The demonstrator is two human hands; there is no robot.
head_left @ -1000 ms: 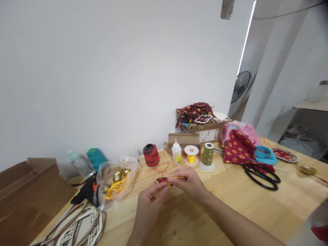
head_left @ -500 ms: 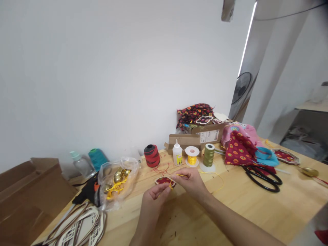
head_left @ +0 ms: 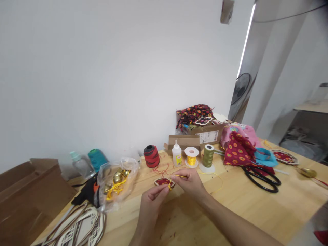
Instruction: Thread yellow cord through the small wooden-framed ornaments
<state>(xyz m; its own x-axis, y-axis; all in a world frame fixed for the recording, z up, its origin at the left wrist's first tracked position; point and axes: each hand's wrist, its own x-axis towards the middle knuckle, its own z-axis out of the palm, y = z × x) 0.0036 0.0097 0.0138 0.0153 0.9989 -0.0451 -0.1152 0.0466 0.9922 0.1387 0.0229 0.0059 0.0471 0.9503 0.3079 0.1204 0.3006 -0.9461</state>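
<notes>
A small wooden-framed ornament with red patterned fabric [head_left: 161,182] shows just beyond my fingertips; I cannot tell whether it lies on the table or is held up. Yellow cord [head_left: 169,185] runs at its near right corner. My left hand [head_left: 153,201] is closed, thumb and forefinger pinched at the cord beside the ornament's edge. From the right, my right hand [head_left: 191,182] pinches the same cord close above, with a strand poking out over its fingers. Behind them stands a spool of yellow cord [head_left: 191,160], its loose strand curving over the wood.
Along the wall stand a red thread cone [head_left: 151,157], a glue bottle [head_left: 176,155] and a green thread spool [head_left: 207,157]. On the left are a bag of bells [head_left: 118,181], wooden cutouts [head_left: 82,225] and a cardboard box [head_left: 33,198]. Black-handled scissors [head_left: 263,181] lie right.
The cord at the ornament's corner now stands up more clearly between my fingertips. Both hands stay almost in place; the view has shifted slightly.
</notes>
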